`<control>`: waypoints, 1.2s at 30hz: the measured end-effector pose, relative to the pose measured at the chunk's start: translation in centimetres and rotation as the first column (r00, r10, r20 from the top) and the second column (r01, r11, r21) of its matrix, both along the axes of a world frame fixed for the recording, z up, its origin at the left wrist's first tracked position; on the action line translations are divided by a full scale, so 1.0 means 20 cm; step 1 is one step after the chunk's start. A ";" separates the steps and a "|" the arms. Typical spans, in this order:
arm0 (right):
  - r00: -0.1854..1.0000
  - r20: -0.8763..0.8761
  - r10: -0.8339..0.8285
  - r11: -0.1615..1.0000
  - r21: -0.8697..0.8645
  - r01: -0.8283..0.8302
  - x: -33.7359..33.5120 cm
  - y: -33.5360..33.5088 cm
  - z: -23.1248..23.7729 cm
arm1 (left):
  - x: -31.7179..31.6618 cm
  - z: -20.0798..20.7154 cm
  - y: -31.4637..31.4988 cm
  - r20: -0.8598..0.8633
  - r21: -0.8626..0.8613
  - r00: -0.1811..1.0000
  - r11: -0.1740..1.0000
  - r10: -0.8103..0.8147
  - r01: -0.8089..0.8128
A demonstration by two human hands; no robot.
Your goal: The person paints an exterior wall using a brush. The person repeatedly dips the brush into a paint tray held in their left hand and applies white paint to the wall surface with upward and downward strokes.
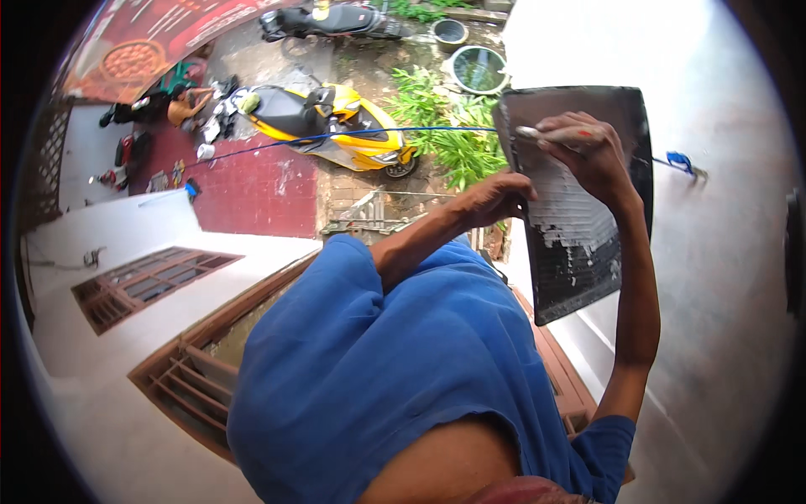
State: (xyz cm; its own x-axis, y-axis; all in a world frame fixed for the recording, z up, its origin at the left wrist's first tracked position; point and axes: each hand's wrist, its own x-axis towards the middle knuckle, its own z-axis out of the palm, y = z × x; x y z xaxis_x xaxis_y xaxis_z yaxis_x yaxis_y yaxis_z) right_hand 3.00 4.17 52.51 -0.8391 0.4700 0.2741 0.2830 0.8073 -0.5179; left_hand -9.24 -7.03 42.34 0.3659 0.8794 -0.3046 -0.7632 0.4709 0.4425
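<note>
A black, ribbed rectangular paint tray (pixel 558 290) is held up at the right, smeared with whitish paint across its middle. My left hand (pixel 501 197) is closed on the tray's left edge, thumb and fingers pinching the rim. In front of the tray's upper part, my right hand (pixel 592 155) is curled around a slim tool with a pale, rounded end (pixel 527 132) sticking out to the left. The rest of that tool is hidden by the fingers, so its kind does not show. A red spot marks the back of this hand.
A blue cord (pixel 353 132) stretches behind the tray to a blue knot (pixel 682 162) beside the white wall (pixel 722 277). Below are a yellow scooter (pixel 353 126), plants (pixel 445 139), a round tub (pixel 478 70) and a crouching person (pixel 180 107). Window frames (pixel 151 281) stand at left.
</note>
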 end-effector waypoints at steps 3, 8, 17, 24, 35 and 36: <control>0.993 0.098 0.061 0.998 -0.038 -0.058 -0.01 -0.05 0.09 | 0.00 -0.04 -0.01 -0.018 0.005 1.000 1.000 -0.001 0.001; 0.990 0.135 -0.041 0.949 -0.304 0.081 -0.01 -0.08 0.15 | 0.00 -0.03 -0.05 0.010 0.030 1.000 0.999 0.017 -0.017; 0.991 0.109 -0.083 0.967 -0.232 0.106 0.07 -0.12 0.09 | -0.02 -0.05 -0.03 -0.046 0.073 0.999 0.997 -0.001 0.004; 0.864 0.079 -0.498 0.755 -0.452 0.476 0.26 -0.16 0.02 | 0.01 -0.07 -0.04 -0.031 0.074 1.000 0.997 -0.005 0.008; 0.661 -0.171 -0.731 0.640 -0.509 0.575 0.39 -0.03 -0.10 | 0.02 -0.08 0.01 -0.007 0.015 1.000 1.000 -0.017 0.017; 0.642 -0.135 -0.755 0.606 -0.518 0.604 0.39 -0.03 -0.09 | 0.03 -0.06 0.02 -0.048 -0.016 0.999 1.000 -0.020 0.020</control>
